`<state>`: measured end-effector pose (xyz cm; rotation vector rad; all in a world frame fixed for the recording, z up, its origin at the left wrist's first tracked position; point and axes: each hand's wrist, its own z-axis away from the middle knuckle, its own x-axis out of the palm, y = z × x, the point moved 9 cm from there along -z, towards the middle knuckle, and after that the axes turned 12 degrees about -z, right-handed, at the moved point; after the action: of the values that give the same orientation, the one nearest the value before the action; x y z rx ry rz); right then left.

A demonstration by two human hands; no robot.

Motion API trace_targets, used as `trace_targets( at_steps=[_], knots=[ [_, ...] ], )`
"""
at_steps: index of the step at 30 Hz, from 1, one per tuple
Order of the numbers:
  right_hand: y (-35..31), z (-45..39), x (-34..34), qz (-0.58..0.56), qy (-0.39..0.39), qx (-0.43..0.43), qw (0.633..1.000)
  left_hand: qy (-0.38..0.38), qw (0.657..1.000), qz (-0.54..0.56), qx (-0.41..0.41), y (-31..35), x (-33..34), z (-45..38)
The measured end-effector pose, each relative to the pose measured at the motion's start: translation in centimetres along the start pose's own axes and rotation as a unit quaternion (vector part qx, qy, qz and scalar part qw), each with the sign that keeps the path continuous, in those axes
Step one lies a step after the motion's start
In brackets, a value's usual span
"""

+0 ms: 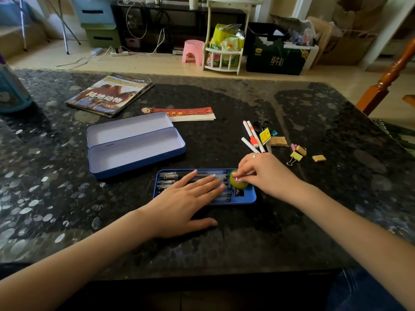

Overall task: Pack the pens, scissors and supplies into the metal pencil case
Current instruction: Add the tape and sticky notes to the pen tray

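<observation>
A blue metal tray (249, 198) lies near the table's front, with several clear pens (170, 176) side by side in it. My left hand (186, 198) lies flat on those pens, fingers straight. At the tray's right end my right hand (262, 173) pinches a yellow-green tape roll (235, 184). The open blue pencil case (134, 149) with a pale lining sits to the back left with nothing in it. White marker pens (251, 135), black scissors (262, 125), binder clips (296, 154) and an eraser (318, 158) lie at the right.
A magazine (110, 95) and a red paper strip (186, 113) lie behind the case. A blue container (11, 90) stands at the left edge. Beyond the table's right corner, a wooden post (390, 75) rises. The floor behind holds a pink stool, boxes and a rack.
</observation>
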<state>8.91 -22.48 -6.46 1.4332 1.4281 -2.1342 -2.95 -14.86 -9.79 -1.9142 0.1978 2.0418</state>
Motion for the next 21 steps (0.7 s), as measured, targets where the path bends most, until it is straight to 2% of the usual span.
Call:
trace_targets(
  at_steps=[3, 7, 12, 15, 16, 18, 21],
  knots=[
    [-0.3, 0.4, 0.1, 0.016, -0.018, -0.003, 1.0, -0.007, 1.0, 0.011, -0.001, 0.0, -0.1, 0.1],
    [-0.4, 1.2, -1.9, 0.05, 0.016, -0.002, 0.999, -0.017, 1.0, 0.013, -0.001, 0.2, -0.1, 0.0],
    [0.1, 1.9, 0.1, 0.17, -0.048, 0.024, 0.984, -0.023, 1.0, 0.02, 0.0, 0.3, 0.0, 0.0],
    [-1.4, 1.9, 1.1, 0.318, -0.057, -0.044, 0.945, -0.02, 0.999, 0.027, -0.002, 0.4, -0.2, 0.0],
    [-1.8, 1.8, 1.2, 0.328, -0.05, -0.055, 0.942, -0.017, 0.999, 0.028, -0.003, 0.5, -0.4, -0.1],
    [-1.7, 1.5, 1.1, 0.309, -0.041, -0.04, 0.949, -0.012, 1.0, 0.018, 0.0, 0.7, -0.7, -0.4],
    [0.0, 1.2, 0.4, 0.156, -0.031, 0.04, 0.987, -0.005, 1.0, 0.004, 0.001, 1.3, -1.1, -1.5]
  ],
)
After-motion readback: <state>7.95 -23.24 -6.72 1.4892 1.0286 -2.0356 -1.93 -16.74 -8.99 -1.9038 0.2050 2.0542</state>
